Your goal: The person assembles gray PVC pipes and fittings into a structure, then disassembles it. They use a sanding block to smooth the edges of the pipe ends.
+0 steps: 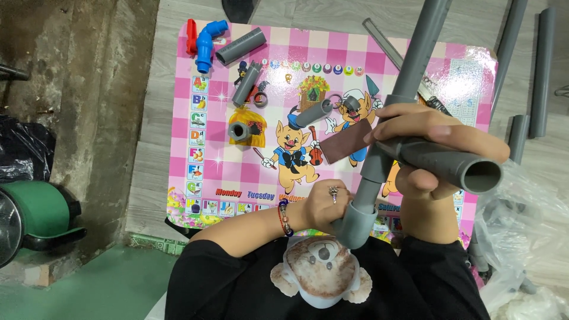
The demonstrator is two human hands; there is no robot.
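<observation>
Over a pink cartoon table (189,172), the left hand (323,204) grips a grey elbow fitting (355,225) while the right hand (430,142) clasps a grey pipe assembly (379,160), apparently mid-joining; seating it likely needs a firm, straight push.

A pink checkered counter (189,127) printed with cartoon pigs carries short grey pipe pieces (240,46), a blue elbow fitting (206,42) beside a red valve handle (191,35), and a grey coupling (239,131). Longer grey pipes (542,71) lie on the wooden floor. A green container (41,210) sits near the concrete wall (89,89).
</observation>
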